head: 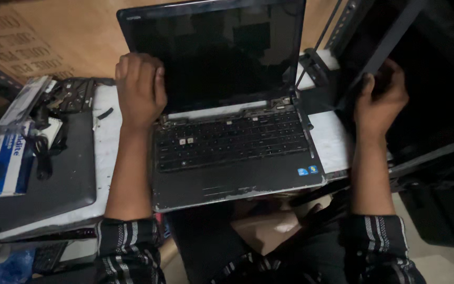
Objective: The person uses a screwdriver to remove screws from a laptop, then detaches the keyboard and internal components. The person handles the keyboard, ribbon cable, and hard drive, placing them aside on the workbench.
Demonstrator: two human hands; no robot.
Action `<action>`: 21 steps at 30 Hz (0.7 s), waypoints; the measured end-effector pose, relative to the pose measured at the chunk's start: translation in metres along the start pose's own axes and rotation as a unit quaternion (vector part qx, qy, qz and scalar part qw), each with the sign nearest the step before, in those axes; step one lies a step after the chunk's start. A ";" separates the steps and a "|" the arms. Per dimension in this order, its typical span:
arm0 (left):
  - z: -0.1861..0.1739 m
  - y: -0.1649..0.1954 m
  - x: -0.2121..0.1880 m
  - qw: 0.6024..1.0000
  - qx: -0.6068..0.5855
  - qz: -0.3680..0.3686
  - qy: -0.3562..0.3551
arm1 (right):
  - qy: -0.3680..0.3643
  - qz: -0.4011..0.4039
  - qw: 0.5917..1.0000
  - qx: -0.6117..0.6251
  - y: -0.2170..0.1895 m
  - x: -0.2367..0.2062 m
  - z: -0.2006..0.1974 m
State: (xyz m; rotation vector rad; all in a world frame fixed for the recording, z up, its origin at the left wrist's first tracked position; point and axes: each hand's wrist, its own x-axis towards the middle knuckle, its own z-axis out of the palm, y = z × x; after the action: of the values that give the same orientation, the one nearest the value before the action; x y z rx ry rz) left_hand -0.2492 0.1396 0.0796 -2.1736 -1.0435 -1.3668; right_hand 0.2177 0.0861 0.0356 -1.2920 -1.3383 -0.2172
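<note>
Resting on a cluttered white worktop [106, 152] before a brown cardboard wall [74, 31], the open black laptop [227, 131] has the left hand [140, 87] closed around its screen edge, while the right hand [380, 100] grasps a dark metal bar [395, 34].

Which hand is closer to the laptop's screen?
Left. The left hand rests on the left edge of the laptop screen; the right hand is off to the laptop's right, gripping a dark bar.

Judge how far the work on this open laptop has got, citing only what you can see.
Done: the laptop is open, screen dark, hinge cover lifted and a few keys missing. In hand: the left hand grips the screen's left edge; the right hand holds a dark frame off to the side. Left: the screen remains attached; the keyboard remains in place.
</note>
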 end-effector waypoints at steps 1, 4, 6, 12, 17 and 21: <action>0.000 -0.001 -0.001 1.000 0.001 -0.001 0.002 | 0.040 -0.064 0.995 -0.070 -0.006 0.001 -0.002; -0.001 -0.002 -0.003 0.999 -0.029 -0.031 -0.020 | 0.091 -0.195 0.960 -0.178 -0.025 0.003 -0.005; 0.000 0.002 -0.003 0.992 -0.066 -0.067 -0.080 | 0.052 -0.203 0.970 -0.122 -0.036 0.012 0.001; -0.003 0.052 -0.022 0.894 -0.128 -0.111 -0.415 | -0.446 -0.133 0.885 -0.009 -0.057 0.026 0.042; -0.003 0.079 -0.049 0.915 -0.080 -0.091 -0.384 | -0.393 -0.194 0.888 -0.137 -0.066 -0.017 0.041; -0.001 0.075 -0.055 0.919 -0.117 -0.096 -0.363 | -0.373 -0.117 0.918 -0.072 -0.072 -0.035 0.022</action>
State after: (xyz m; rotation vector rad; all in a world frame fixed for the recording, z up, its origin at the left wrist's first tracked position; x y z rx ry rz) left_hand -0.2079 0.0676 0.0369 -2.9275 -1.4279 -0.7626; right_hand 0.1400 0.0584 0.0417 -1.3964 -2.1663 0.0278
